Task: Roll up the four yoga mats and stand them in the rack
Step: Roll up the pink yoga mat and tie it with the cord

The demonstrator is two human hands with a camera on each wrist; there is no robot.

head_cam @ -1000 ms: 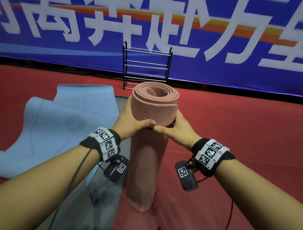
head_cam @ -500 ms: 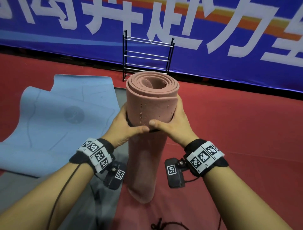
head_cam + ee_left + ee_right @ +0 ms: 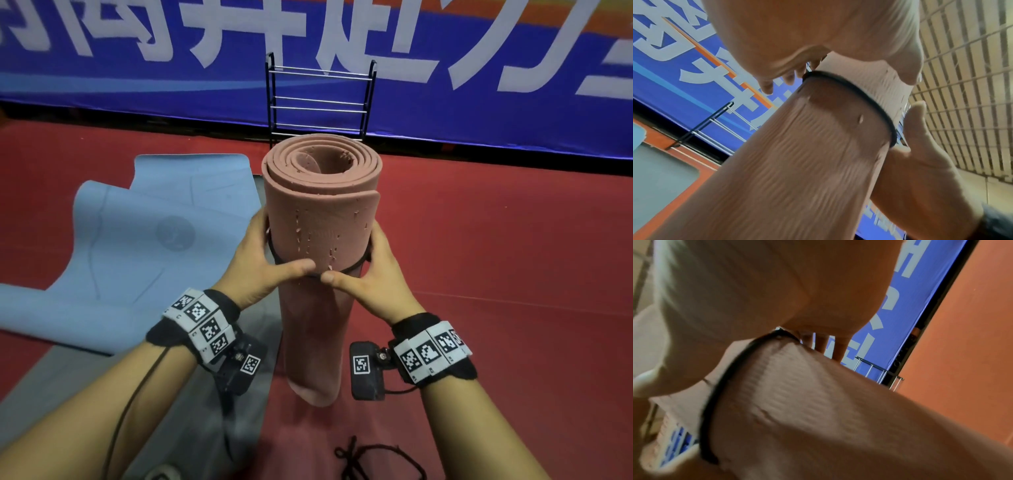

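Note:
A rolled pink yoga mat [image 3: 318,212] stands upright on the red floor in front of me. A thin black band [image 3: 352,269] circles it about a third of the way down, also seen as the black band [image 3: 859,95] and the black band [image 3: 719,394] in the wrist views. My left hand [image 3: 270,263] wraps the roll from the left and my right hand [image 3: 366,277] from the right, thumbs meeting at the band in front. The black metal rack [image 3: 320,99] stands empty by the blue banner behind. A blue mat [image 3: 144,240] lies unrolled at the left.
A grey mat [image 3: 191,428] lies flat under my left forearm. A loose black cord [image 3: 373,459] lies on the red floor near my feet. The blue banner wall [image 3: 479,85] closes off the far side.
Both hands have slid down the roll with the black band, from near its top to about a third of the way down. The view has closed in on the mat.

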